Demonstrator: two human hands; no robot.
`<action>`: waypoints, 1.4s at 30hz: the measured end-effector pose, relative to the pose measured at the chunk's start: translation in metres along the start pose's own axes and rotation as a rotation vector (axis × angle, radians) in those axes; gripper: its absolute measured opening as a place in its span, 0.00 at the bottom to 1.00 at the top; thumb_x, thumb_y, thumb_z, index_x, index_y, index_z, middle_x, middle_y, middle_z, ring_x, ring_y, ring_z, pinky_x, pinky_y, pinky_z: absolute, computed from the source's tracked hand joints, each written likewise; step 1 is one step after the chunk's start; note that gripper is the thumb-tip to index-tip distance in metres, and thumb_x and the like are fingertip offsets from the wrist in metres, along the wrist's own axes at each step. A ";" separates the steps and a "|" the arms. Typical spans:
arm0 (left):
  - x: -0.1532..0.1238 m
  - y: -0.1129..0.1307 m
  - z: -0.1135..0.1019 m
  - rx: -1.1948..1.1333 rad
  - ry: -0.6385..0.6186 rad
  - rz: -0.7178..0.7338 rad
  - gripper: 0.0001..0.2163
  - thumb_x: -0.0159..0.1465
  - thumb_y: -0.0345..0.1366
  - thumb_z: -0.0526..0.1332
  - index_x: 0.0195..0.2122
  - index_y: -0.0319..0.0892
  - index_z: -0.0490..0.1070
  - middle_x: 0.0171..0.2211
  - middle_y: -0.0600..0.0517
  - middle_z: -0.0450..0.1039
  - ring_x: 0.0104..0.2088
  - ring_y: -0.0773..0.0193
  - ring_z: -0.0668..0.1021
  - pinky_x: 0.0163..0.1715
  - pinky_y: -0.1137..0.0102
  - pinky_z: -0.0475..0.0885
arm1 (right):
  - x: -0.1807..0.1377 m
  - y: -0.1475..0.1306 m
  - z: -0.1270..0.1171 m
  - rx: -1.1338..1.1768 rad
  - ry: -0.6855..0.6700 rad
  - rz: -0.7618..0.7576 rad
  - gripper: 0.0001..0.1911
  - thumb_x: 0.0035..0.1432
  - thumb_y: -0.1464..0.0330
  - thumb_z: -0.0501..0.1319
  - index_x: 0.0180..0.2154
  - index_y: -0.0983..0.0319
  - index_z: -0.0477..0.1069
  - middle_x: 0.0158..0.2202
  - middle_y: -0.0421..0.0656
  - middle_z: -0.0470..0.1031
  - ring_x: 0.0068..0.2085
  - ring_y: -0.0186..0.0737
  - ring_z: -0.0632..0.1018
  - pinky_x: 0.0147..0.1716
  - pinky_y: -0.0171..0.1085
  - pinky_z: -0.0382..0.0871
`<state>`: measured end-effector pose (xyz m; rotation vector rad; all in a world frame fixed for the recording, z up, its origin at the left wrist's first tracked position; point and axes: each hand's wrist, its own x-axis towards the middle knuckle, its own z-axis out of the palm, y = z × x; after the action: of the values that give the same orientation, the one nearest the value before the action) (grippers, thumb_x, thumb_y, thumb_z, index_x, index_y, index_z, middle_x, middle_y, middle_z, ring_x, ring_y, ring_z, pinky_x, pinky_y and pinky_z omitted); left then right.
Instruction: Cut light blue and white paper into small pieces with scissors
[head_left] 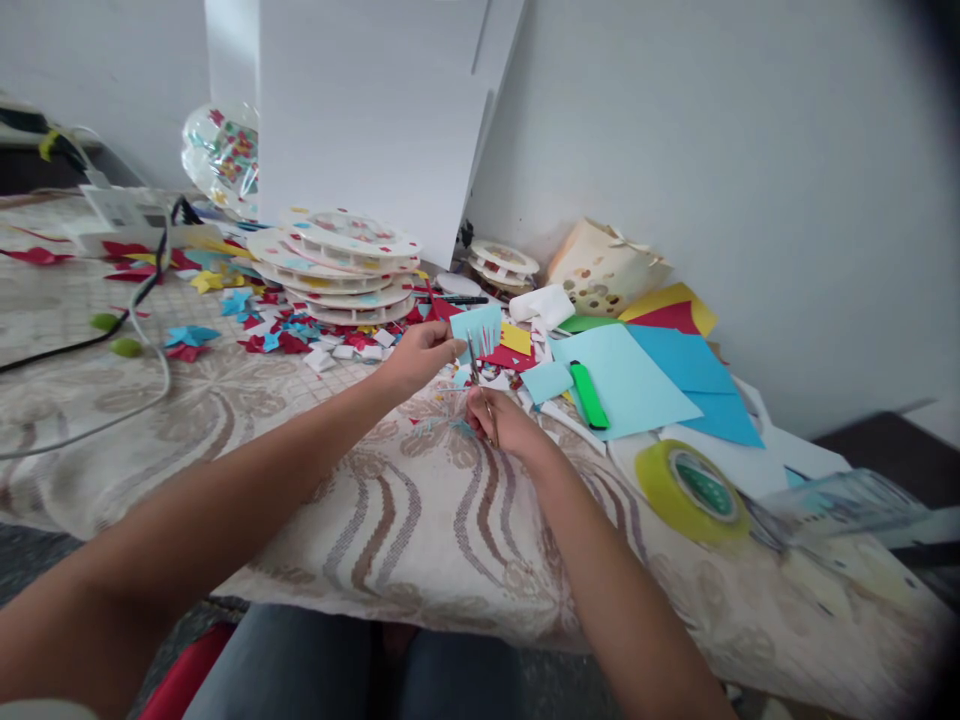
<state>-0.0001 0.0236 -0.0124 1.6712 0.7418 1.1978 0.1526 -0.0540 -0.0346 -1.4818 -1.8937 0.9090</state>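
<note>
Between the left fingers [450,350] sits light-blue paper [471,320].

Surface: beige, patterned, cloth-covered table [427,545]. Clock centred mid-table: stacked round white pieces [341,275], 11 o'clock; paper stars [206,283], 10; two small green ovals [126,347], 9; coloured paper sheets [637,375], 3; yellow tape roll [664,490], 4.

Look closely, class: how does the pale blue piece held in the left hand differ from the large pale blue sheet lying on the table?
Size: the piece is small; the sheet is several times larger.
Pose: the piece is held up by the left hand, at the scissors; the sheet lies flat.
Edges: the piece has slits along one side; the sheet's visible edges look straight and uncut.
Shared: both are pale blue.
</note>
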 end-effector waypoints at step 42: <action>0.002 0.004 0.001 -0.443 0.017 -0.105 0.05 0.47 0.34 0.61 0.23 0.37 0.67 0.22 0.55 0.66 0.25 0.70 0.69 0.31 0.70 0.66 | 0.002 0.003 0.004 0.071 -0.006 0.002 0.28 0.56 0.47 0.44 0.17 0.61 0.52 0.14 0.36 0.55 0.18 0.30 0.61 0.20 0.31 0.54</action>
<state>0.0017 0.0233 -0.0083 1.2439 0.5191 1.2002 0.1504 -0.0525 -0.0392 -1.4412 -1.8450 0.9731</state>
